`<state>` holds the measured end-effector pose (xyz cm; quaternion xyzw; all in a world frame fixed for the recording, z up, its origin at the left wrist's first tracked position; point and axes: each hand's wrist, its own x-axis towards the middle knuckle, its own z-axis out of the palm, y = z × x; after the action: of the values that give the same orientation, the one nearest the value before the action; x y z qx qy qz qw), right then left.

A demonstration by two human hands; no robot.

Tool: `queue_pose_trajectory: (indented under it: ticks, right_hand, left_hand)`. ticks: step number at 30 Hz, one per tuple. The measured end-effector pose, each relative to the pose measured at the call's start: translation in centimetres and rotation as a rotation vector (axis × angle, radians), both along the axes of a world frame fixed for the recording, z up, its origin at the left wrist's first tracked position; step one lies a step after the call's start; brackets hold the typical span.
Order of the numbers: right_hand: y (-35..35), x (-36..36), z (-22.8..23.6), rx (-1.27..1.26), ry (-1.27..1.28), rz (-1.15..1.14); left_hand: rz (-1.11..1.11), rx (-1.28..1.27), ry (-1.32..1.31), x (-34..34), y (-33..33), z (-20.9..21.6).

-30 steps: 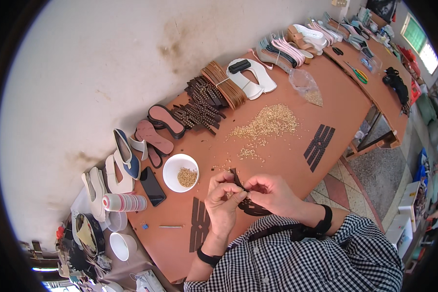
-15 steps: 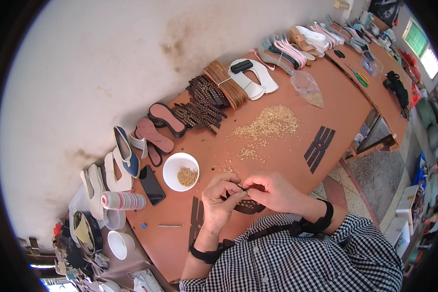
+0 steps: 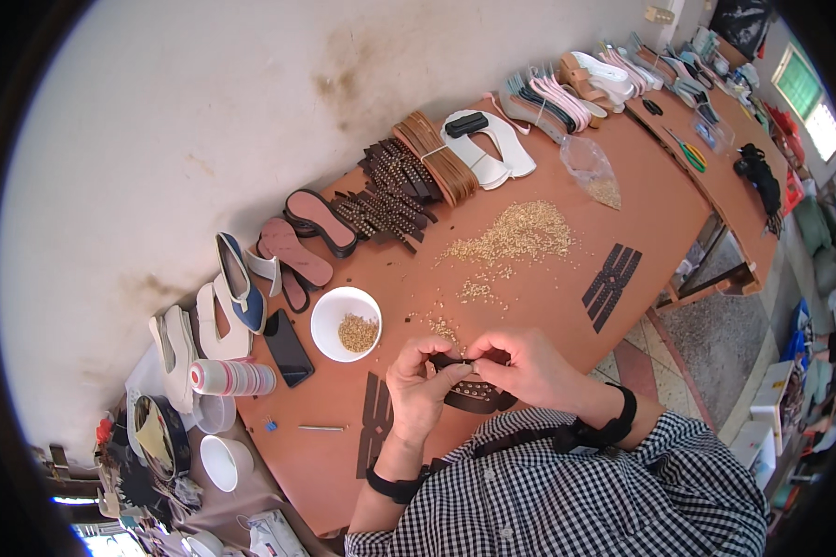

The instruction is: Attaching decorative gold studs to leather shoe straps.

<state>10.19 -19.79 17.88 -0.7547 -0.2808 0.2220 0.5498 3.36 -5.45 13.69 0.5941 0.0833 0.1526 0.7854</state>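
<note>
Between my two hands is a dark brown studded strap piece (image 3: pixel 478 396), its lower strips dotted with metal studs. My left hand (image 3: pixel 420 376) pinches its upper edge from the left. Thumb and forefinger of my right hand (image 3: pixel 522 364) close on the same edge from the right, close to the left fingertips. Whether a small stud sits between the fingertips is too small to tell. Just beyond my hands lie loose gold studs (image 3: pixel 444 327), trailing from a larger heap of studs (image 3: pixel 525 229). A white bowl (image 3: pixel 320 339) with more studs stands beyond my left hand.
Flat dark strap pieces lie left (image 3: pixel 374 422) and right (image 3: pixel 611 288) of me. A black phone (image 3: pixel 289 348), stacked cups (image 3: pixel 232 377) and a metal rod tool (image 3: pixel 323 427) are at left. Studded straps (image 3: pixel 381 213), sandals (image 3: pixel 320 223) and a plastic bag (image 3: pixel 590 172) line the far side.
The strap piece has shifted slightly between my fingers, and more of its studded strips shows. My left fingers have changed their bend a little. Both hands still pinch it.
</note>
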Motion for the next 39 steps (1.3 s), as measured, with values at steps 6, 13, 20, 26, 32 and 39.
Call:
queue_pose_trajectory:
  ticks: [6,13,20,26,32,39]
  right_hand:
    - [-0.1,0.1,0.0,-0.026,-0.001,0.02]
    - [-0.2,-0.5,-0.2,-0.092,-0.232,0.057]
    - [-0.5,0.1,-1.1,-0.053,-0.16,0.157]
    - [-1.0,0.9,-1.5,-0.062,0.019,0.192]
    - [0.0,2.1,-4.1,0.236,-0.091,-0.302]
    - [-3.3,1.8,-5.0,-0.095,0.577,-0.044]
  left_hand:
    - [-0.03,-0.093,0.065,-0.1,0.2,0.2]
    - [-0.069,-0.158,0.127,-0.1,0.1,-0.2]
    - [-0.098,-0.191,0.125,-0.5,0.2,-1.2]
    - [-0.123,-0.213,0.185,0.1,0.0,-0.2]
    - [0.037,-0.265,0.231,1.3,0.2,-2.1]
    - [0.12,-0.604,0.164,2.2,-0.7,-1.8]
